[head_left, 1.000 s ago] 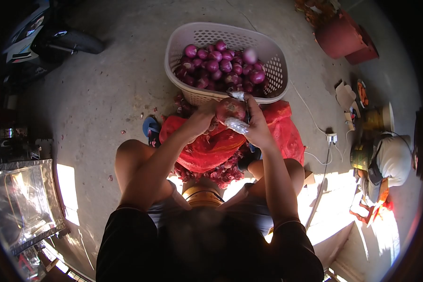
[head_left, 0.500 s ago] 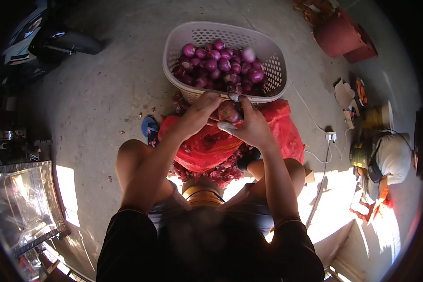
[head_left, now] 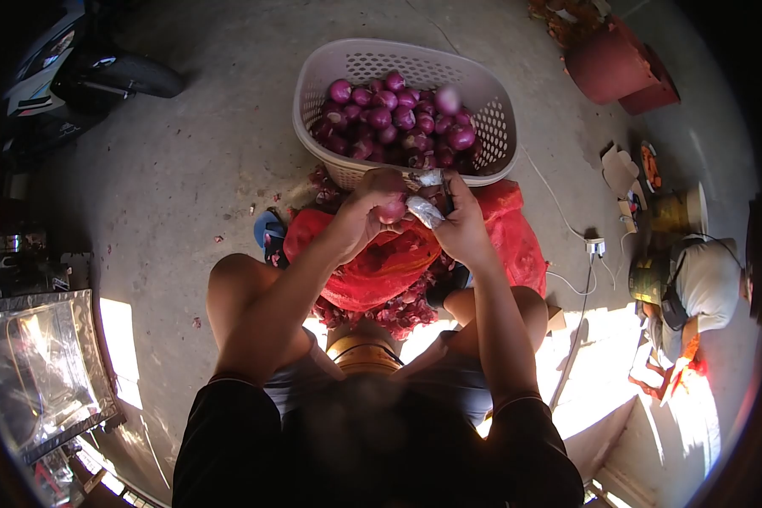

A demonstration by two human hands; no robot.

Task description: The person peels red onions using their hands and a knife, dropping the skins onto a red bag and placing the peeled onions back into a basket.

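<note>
Purple onion grasped in L hand; R hand, white wraps on digits, just beside it, grip unclear. Basket w/ onions beyond hands, red mesh below.

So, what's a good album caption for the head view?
Onion in the left hand, wrapped fingers on the right hand, a basket of purple onions beyond.

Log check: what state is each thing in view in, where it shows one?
Basket: upright, partly filled
Basket onions: heaped, glossy
Left hand: closed on onion
Held onion: partly hidden
Right hand: thumb wrapped in white
Net bag: crumpled
Skins: loose, piled
</note>
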